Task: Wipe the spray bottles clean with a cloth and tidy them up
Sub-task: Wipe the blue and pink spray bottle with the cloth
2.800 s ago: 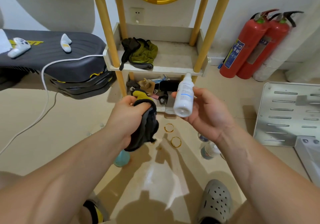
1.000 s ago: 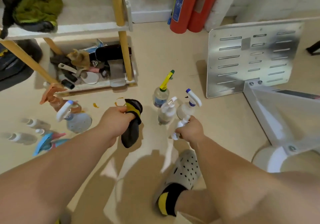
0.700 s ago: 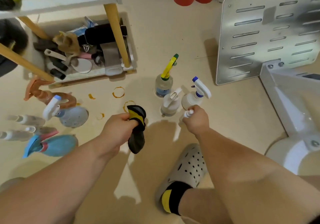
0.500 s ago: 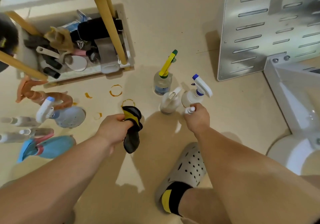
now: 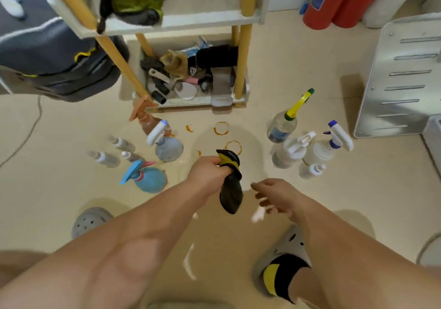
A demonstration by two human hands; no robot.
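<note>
While left hand [image 5: 210,172] clenches soft cloth [image 5: 230,194] and right hand [image 5: 279,197] hangs released, blue spray bottle [image 5: 150,182] seems light, slick: grip neck.

The cloth [image 5: 230,189] is black with a yellow band near its top. The floor [image 5: 274,74] is beige, marked with orange-brown rings [image 5: 221,128]. The round blue bottle [image 5: 150,179] has a pink trigger. The grey-blue bottle [image 5: 168,150] has a white head tipped blue. The clear bottle [image 5: 282,125] carries a yellow nozzle with a green tip, and the white bottle [image 5: 319,152] a blue-and-white trigger. The fire extinguishers [image 5: 327,3] are red, the clog [image 5: 290,244] grey, and the sock [image 5: 279,277] black with a yellow patch.
</note>
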